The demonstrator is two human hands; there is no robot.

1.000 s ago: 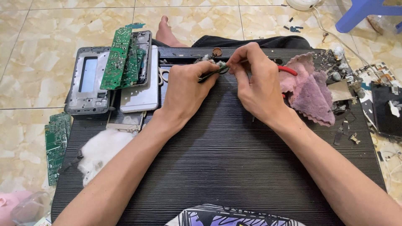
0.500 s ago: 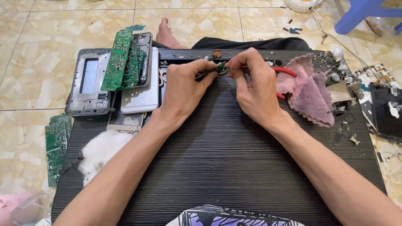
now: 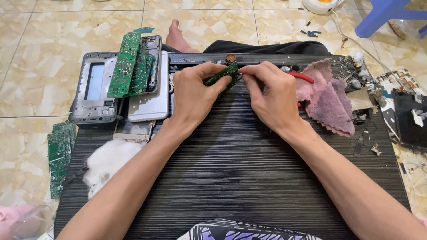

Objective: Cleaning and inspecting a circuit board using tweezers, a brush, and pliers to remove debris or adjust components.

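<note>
The left hand [image 3: 195, 95] is curled closed around a small green circuit board [image 3: 224, 74], thumb and fingers pinching it so that one end sticks out toward the other hand. The right hand [image 3: 271, 95] is closed as well, its fingertips pressed together on a thin tool whose tip meets the board's exposed end; what kind of tool it is cannot be made out. The two hands nearly touch, with the board held between them just above the far edge of the table [image 3: 231, 169].

Red-handled pliers [image 3: 301, 78] lie just behind the right hand, partly hidden by it. Beside them, to the right, rests a crumpled pink cloth [image 3: 327, 100], and beyond it a scatter of small parts and scraps [image 3: 362, 111] runs to the table's right edge.

To the left of the left hand lies a white phone body [image 3: 153, 100], with long green circuit boards [image 3: 129, 64] stacked across a grey phone frame [image 3: 93, 89]. Near the left forearm sits a wad of white cotton [image 3: 109, 162].

The table is low, dark and finely ribbed. It stands on a floor of beige marbled tiles [image 3: 40, 35]. Another green board [image 3: 60, 155] lies on the tiles at the table's left side, and a dark opened device [image 3: 411, 118] on the right. A bare foot [image 3: 178, 38] and dark trouser leg [image 3: 271, 46] show past the far edge, and a blue plastic stool leg [image 3: 378, 15] stands at the upper right.
</note>
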